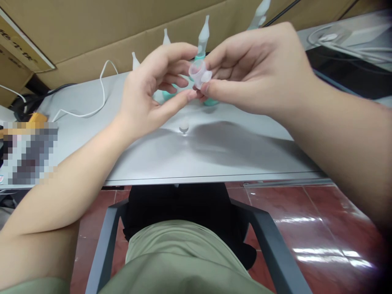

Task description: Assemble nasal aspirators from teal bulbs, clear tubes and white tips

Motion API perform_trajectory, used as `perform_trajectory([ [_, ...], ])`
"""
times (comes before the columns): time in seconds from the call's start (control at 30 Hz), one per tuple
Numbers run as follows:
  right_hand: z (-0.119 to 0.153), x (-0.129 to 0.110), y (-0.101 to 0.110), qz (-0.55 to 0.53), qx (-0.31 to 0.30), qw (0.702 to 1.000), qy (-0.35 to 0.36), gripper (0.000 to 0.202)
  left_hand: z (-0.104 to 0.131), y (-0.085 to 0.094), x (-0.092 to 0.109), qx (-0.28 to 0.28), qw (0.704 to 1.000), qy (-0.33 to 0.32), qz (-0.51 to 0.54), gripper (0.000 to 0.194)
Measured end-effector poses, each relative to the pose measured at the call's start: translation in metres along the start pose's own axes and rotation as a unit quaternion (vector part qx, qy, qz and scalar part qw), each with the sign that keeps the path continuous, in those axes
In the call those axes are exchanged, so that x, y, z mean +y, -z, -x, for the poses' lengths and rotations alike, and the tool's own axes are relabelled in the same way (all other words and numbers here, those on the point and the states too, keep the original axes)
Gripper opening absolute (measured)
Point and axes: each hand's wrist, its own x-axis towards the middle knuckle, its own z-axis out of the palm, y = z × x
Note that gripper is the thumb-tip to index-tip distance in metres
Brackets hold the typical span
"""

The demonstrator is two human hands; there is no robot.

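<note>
Above the grey table, my right hand (245, 65) pinches a small translucent cup-shaped piece (198, 73) with a side tab between thumb and fingers. Close to its left side is my left hand (156, 83), fingers curved and apart, with a gap between thumb and forefinger. A small whitish round part (183, 128) lies on the table below the hands. Behind the hands stand several bottle-like items with teal parts and pointed translucent tips, one of them (204, 34) between the hands, another (261, 14) at the upper right. Their lower parts are partly hidden by my hands.
The grey table (147, 163) ends at a front edge near my body. A white cable (102, 87) curls at the left, near an orange object (38, 119). A dark flat device (349, 69) and more cables lie at the right. A brown padded partition (101, 32) stands behind.
</note>
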Motion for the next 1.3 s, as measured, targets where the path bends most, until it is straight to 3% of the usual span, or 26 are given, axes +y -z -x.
perform_trajectory([
  [0.07, -0.001, -0.001, 0.008, 0.001, -0.016, 1.0, -0.02, 0.026, 0.005, 0.001, -0.004, -0.023, 0.999, 0.039, -0.022, 0.079],
  [0.13, -0.002, -0.003, 0.02, 0.013, -0.062, 0.997, -0.042, 0.024, 0.009, 0.008, 0.0, -0.081, 0.994, 0.071, -0.036, 0.076],
  [0.23, -0.001, -0.007, 0.04, 0.076, -0.15, 0.983, -0.07, 0.02, 0.008, 0.021, 0.019, -0.195, 0.976, 0.093, -0.035, 0.059],
  [0.33, 0.001, -0.004, 0.054, 0.155, -0.221, 0.959, -0.081, 0.015, 0.001, 0.029, 0.044, -0.288, 0.944, 0.16, -0.026, 0.043],
  [0.43, 0.002, 0.009, 0.061, 0.177, -0.263, 0.946, -0.066, 0.024, -0.006, 0.03, 0.057, -0.314, 0.932, 0.177, -0.04, 0.028],
  [0.63, 0.004, 0.031, 0.059, 0.177, -0.315, 0.932, -0.036, 0.034, -0.008, 0.027, 0.054, -0.313, 0.934, 0.169, -0.031, 0.019],
  [0.7, 0.004, 0.021, 0.055, 0.177, -0.3, 0.937, -0.039, 0.032, -0.007, 0.027, 0.054, -0.31, 0.935, 0.17, -0.032, 0.019],
  [0.77, 0.003, 0.005, 0.049, 0.181, -0.242, 0.952, -0.046, 0.033, -0.006, 0.027, 0.054, -0.311, 0.933, 0.175, -0.035, 0.022],
  [0.87, -0.001, -0.012, 0.042, 0.189, -0.074, 0.979, -0.02, 0.042, -0.005, 0.027, 0.054, -0.312, 0.932, 0.179, -0.03, 0.026],
  [0.93, -0.003, -0.01, 0.04, 0.209, -0.014, 0.978, -0.01, 0.042, -0.004, 0.028, 0.054, -0.305, 0.935, 0.177, -0.02, 0.026],
  [1.17, -0.012, 0.04, 0.051, 0.253, -0.039, 0.966, -0.025, 0.059, -0.009, 0.031, 0.055, -0.284, 0.93, 0.233, -0.011, 0.041],
  [1.3, -0.014, 0.041, 0.05, 0.236, -0.035, 0.971, -0.026, 0.061, -0.012, 0.031, 0.047, -0.253, 0.93, 0.266, -0.012, 0.046],
])
